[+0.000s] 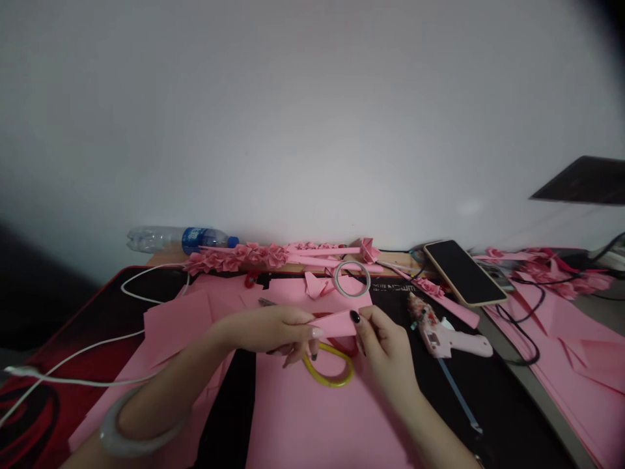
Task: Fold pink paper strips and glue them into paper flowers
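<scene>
A small folded piece of pink paper (336, 324) is stretched between my two hands, above a large pink sheet (312, 423). My left hand (286, 329) pinches its left end between thumb and fingers. At the right end, my right hand (383, 342) grips it with thumb and forefinger. Just below the paper lies a pair of scissors with yellow and red handles (329, 383), partly hidden by my hands. A roll of tape (352, 294) rests behind them, beside a small folded pink paper scrap (315, 285).
Pink paper flowers (234, 257) line the wall beside a plastic bottle (208, 240). To the right are a glue gun (452, 339) with a glue stick, a phone (466, 272) and black cables. Pink sheets (178, 326) lie left, near a white cable (78, 380); more sheets (586, 345) lie right.
</scene>
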{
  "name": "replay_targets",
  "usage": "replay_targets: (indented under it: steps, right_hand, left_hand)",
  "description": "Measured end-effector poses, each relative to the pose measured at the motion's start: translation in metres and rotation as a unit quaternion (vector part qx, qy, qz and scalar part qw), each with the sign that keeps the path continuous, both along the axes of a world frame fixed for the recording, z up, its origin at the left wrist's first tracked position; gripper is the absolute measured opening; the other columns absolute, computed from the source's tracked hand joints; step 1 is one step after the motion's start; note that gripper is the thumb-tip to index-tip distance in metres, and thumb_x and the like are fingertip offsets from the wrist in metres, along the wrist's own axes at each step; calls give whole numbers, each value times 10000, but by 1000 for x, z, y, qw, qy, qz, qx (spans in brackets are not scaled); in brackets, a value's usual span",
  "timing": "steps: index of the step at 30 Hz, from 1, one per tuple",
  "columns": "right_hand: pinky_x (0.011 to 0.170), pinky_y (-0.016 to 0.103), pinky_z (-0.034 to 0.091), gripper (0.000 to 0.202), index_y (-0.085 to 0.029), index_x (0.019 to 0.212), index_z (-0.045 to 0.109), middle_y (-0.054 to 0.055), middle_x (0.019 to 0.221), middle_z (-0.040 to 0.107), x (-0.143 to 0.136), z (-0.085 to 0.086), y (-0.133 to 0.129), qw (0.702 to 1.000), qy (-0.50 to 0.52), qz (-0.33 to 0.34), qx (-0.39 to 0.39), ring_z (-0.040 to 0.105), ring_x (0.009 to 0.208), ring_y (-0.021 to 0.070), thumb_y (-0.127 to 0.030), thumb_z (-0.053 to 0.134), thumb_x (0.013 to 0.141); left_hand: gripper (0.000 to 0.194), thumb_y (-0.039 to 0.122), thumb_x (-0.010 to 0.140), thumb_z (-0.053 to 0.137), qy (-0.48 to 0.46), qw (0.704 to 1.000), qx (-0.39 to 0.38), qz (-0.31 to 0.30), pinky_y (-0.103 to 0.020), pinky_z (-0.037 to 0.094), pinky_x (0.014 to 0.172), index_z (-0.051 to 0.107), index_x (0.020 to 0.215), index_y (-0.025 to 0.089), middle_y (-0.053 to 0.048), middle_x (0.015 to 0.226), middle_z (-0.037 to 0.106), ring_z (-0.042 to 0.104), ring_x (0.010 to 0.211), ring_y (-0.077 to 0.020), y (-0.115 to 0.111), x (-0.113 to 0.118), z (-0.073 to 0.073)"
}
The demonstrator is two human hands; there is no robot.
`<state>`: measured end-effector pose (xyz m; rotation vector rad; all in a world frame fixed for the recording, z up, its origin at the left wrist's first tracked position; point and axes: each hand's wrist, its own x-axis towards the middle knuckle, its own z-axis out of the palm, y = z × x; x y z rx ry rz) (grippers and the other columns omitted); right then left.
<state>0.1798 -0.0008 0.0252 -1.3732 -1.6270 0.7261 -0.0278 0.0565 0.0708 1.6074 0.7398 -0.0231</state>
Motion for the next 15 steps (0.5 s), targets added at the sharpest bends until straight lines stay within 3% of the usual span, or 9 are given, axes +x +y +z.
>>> replay_targets:
  steps: [3,6,10,12,15]
  right_hand:
    - [459,216,282,259,-194,738,519,-60,537,406,9,1,5,1000,-5,-28,-9,369,481,104,-353,436,925]
    - [492,220,320,208,-196,805,521,-48,579,465,16,3,10,998,-36,-54,-10,417,503,113,-344,432,921]
    - [572,239,385,98,-200,867,576,-3,712,599,11,6,8,985,-164,39,-38,527,606,142,-287,538,841]
    - [648,257,426,204,-208,976,603,31,863,658,4,6,4,968,-226,92,-53,597,741,177,-245,591,776]
    - [689,276,448,400,-196,1107,585,81,1062,667,-10,2,-1,944,-301,116,-68,640,883,223,-180,595,707]
  left_hand:
    - [437,473,942,391,-25,999,-37,-7,-201,298,438,661,796,162,20,485,551,395,451,-102,2,-8,-7]
    - [459,501,925,425,-49,995,-56,62,-207,300,424,697,826,144,-11,529,632,416,395,-91,-1,-16,-16]
    - [431,485,922,435,-85,974,-76,194,-224,410,497,710,950,155,-58,715,729,557,486,-129,-1,-29,-25]
    - [410,476,916,450,-103,958,-101,248,-231,443,531,703,1014,169,-72,788,740,615,577,-157,-1,-34,-29]
    - [402,472,899,492,-142,933,-135,301,-253,475,565,680,1078,165,-95,870,733,635,660,-182,0,-36,-36]
